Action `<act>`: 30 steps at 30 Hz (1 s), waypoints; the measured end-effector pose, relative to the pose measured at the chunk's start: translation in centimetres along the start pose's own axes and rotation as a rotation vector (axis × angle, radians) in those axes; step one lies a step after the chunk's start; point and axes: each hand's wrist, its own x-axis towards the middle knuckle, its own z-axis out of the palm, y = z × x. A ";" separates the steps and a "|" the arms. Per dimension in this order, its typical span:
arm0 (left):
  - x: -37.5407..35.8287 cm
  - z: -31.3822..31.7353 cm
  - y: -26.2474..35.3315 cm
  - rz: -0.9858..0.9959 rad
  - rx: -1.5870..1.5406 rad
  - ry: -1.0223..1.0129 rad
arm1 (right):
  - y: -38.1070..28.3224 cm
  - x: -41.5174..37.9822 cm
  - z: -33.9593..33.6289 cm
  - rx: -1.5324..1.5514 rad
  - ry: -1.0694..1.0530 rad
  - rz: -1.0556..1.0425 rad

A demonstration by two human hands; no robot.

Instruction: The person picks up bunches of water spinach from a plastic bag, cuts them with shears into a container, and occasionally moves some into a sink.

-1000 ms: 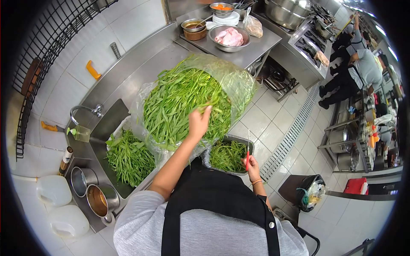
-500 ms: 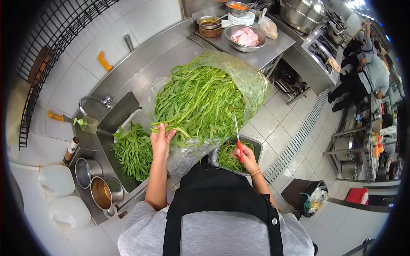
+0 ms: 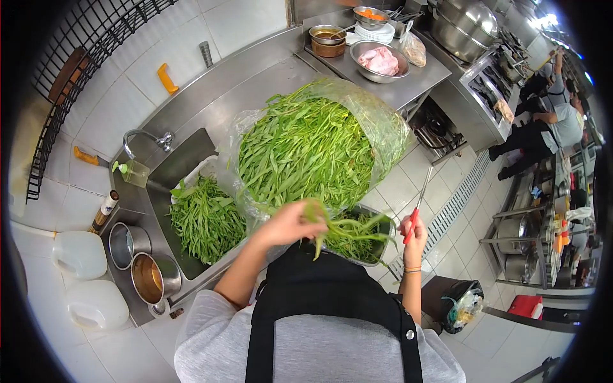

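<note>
My left hand (image 3: 290,223) is closed on a small bunch of water spinach stalks (image 3: 348,231), blurred by motion, in front of my apron. The stalks trail rightward over a dark bin (image 3: 391,237) holding more greens. In my right hand (image 3: 414,241) is a knife with a red handle (image 3: 410,227), its thin blade pointing up and away, apart from the stalks. Beyond my hands, a large heap of water spinach (image 3: 306,150) lies in an open clear plastic bag (image 3: 391,131). Another pile of the greens (image 3: 205,220) rests in the sink at left.
A tap (image 3: 145,137) and a soap bottle (image 3: 133,172) stand by the sink (image 3: 199,145). Metal pots (image 3: 156,277) and plastic jugs (image 3: 96,305) are at left. Raw poultry fills a bowl (image 3: 380,62) on the counter. A bin (image 3: 440,295) stands right; people (image 3: 554,124) work farther off.
My left hand has moved right and toward me, carrying stalks from the heap to above the dark bin. My right hand has swung right with the knife, away from the heap.
</note>
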 end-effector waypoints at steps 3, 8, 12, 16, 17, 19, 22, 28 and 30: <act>4.5 2.3 -3.2 0.101 0.292 0.156 | 0.9 -1.9 -2.0 -0.020 0.049 0.146; 13.6 0.4 -5.7 0.266 0.675 0.831 | 1.7 -4.1 -0.8 0.015 0.083 0.235; 16.5 0.0 -6.5 0.237 0.797 0.852 | 3.3 -4.5 1.3 0.052 -0.066 0.285; 15.4 -1.0 -7.2 0.222 0.704 0.813 | 1.1 -3.4 3.9 0.043 -0.291 0.345; 14.6 -1.0 -7.2 0.163 0.546 0.783 | 0.5 -3.0 4.6 0.045 -0.289 0.347; 13.1 -1.0 -7.7 0.157 0.373 0.766 | -0.2 -1.8 6.0 0.183 -0.437 0.491; 11.6 -1.1 -8.4 0.119 0.313 0.756 | 0.0 0.5 8.2 0.214 -0.551 0.567; 10.1 -0.8 -9.0 0.128 0.243 0.787 | 2.6 5.0 11.3 0.119 -0.580 0.668; 9.9 -0.9 -9.2 0.145 0.228 0.774 | 2.8 5.8 12.0 0.102 -0.610 0.676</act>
